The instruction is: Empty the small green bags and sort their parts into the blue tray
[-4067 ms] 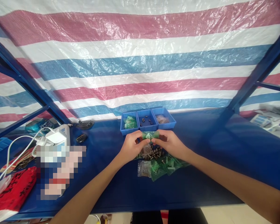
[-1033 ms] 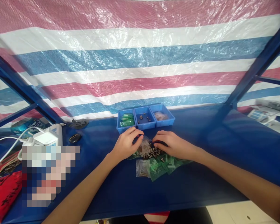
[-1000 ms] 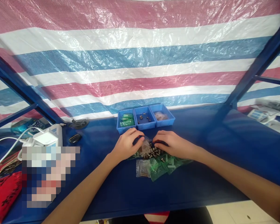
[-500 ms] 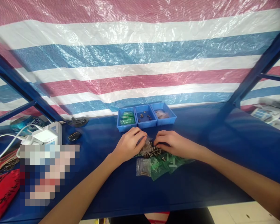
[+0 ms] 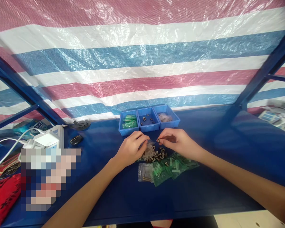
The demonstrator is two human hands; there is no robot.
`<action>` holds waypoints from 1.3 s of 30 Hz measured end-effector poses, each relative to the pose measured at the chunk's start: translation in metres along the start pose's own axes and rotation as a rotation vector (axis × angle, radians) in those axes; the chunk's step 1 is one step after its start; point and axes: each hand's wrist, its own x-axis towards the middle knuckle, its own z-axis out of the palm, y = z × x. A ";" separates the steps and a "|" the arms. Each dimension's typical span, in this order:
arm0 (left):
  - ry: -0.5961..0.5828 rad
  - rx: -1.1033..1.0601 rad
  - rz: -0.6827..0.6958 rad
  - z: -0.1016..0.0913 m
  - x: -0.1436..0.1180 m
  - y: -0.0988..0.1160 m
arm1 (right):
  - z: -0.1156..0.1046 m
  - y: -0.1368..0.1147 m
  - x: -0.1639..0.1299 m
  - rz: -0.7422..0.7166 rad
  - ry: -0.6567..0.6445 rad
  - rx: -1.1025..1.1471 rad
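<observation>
My left hand [image 5: 130, 150] pinches a small clear plastic bag [image 5: 149, 148] over a pile of small dark metal parts [image 5: 158, 155] on the blue table [image 5: 204, 177]. My right hand [image 5: 178, 145] is lifted slightly and pinches one small dark part [image 5: 158, 140] between thumb and forefinger, close to the bag's mouth. Green plastic packets [image 5: 173, 164] and another clear bag [image 5: 146, 172] lie just in front of the pile.
Three small blue bins stand behind my hands: the left bin [image 5: 128, 122] holds green packets, the middle bin [image 5: 147, 120] dark parts, the right bin [image 5: 166, 117] a clear bag. A white power strip [image 5: 47, 139] with cables and a black mouse [image 5: 76, 139] lie left. A striped tarp [image 5: 142, 57] hangs behind.
The green packet held in both hands earlier is gone from them. My left hand took up the clear bag, and my right hand rose from the pile pinching one part.
</observation>
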 end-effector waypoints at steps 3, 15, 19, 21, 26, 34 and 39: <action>0.011 -0.007 0.008 0.000 0.000 0.001 | 0.000 0.002 0.001 0.001 0.024 0.040; 0.026 0.004 0.066 -0.002 -0.001 0.006 | 0.008 -0.002 -0.001 0.069 0.071 0.112; 0.046 0.008 0.117 -0.002 0.000 0.010 | 0.015 -0.004 -0.003 0.000 0.100 0.015; 0.058 0.024 0.133 0.000 0.000 0.012 | 0.019 -0.005 -0.004 -0.018 0.100 0.001; 0.103 0.054 0.108 0.005 0.000 0.011 | 0.022 -0.003 -0.004 -0.006 0.073 0.087; 0.089 0.069 0.176 0.001 0.002 0.013 | 0.024 -0.003 -0.006 0.009 0.055 0.110; 0.107 0.101 0.208 -0.002 0.003 0.016 | 0.022 -0.002 -0.009 0.017 0.066 0.111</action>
